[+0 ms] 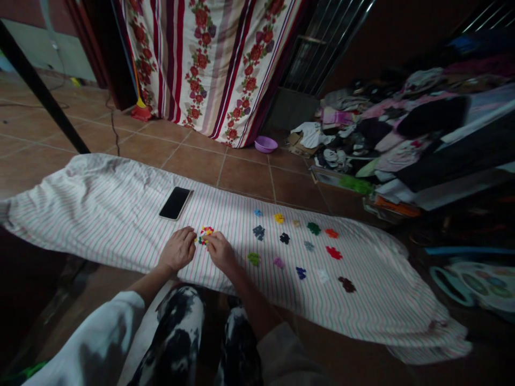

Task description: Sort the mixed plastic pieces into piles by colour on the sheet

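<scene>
My left hand (179, 250) is holding its fingers bent just left of the mixed-colour pile (207, 231); my right hand (220, 252) is bunching fingertips at the pile's right side. Can't tell if either's gripping pieces. Pile's lying between both. Single-colour clusters (258, 232) are sitting right of pile, phone (175, 203) lying beyond-left.

Inside a home here!
Flowered curtain (219, 64) hanging, tiled floor (201, 157) below, purple basin (266, 144), clothes (384, 123) heaped at right.
</scene>
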Available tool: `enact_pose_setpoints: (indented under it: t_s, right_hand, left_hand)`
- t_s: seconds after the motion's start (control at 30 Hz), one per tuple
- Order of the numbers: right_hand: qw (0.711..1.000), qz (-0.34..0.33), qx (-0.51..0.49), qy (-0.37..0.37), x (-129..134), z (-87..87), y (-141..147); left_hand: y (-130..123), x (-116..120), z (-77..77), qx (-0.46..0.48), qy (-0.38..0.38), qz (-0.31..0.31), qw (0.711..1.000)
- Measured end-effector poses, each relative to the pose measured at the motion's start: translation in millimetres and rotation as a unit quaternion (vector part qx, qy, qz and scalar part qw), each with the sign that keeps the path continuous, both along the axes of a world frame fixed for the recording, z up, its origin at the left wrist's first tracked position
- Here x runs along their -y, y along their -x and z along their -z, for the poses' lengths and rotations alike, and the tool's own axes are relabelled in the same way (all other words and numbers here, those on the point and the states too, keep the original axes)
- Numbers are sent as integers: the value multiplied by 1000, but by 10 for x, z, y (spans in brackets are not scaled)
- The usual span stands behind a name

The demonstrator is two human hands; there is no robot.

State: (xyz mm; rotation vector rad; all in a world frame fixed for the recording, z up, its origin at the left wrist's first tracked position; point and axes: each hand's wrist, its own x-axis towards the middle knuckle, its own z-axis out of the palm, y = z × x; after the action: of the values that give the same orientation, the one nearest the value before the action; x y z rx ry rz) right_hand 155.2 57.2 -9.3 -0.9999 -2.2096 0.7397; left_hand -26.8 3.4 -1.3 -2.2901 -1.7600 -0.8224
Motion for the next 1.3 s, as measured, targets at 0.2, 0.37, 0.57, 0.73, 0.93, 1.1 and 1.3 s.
enact_pose_setpoints:
  t_s: [0.2, 0.37, 0.57, 0.73, 0.93, 1.1, 1.3]
  right_hand:
    - [996, 87, -6, 8, 91, 32, 79]
    - [994, 111, 0, 0, 73, 28, 100]
    - [990, 141, 4, 2, 35, 38, 120]
    - [988, 150, 36, 11, 62, -22, 156]
    - [985, 166, 49, 7, 76, -70, 214]
    - [983, 179, 27, 29, 82, -83, 222]
    - [985, 162, -41, 50, 99, -46, 185]
  left_hand:
    - [2, -4, -1, 4, -1, 5, 1000]
    - [1, -2, -4, 15, 5, 2, 1000]
    - [-2, 0, -10, 18, 4, 3, 1000]
    - [-9, -2, -14, 13, -2, 6, 1000]
    - [-6, -8, 13, 29, -5, 7, 1000]
    - [-5, -7, 14, 21, -7, 6, 1000]
    - [-8, -5, 15, 21, -7, 6, 1000]
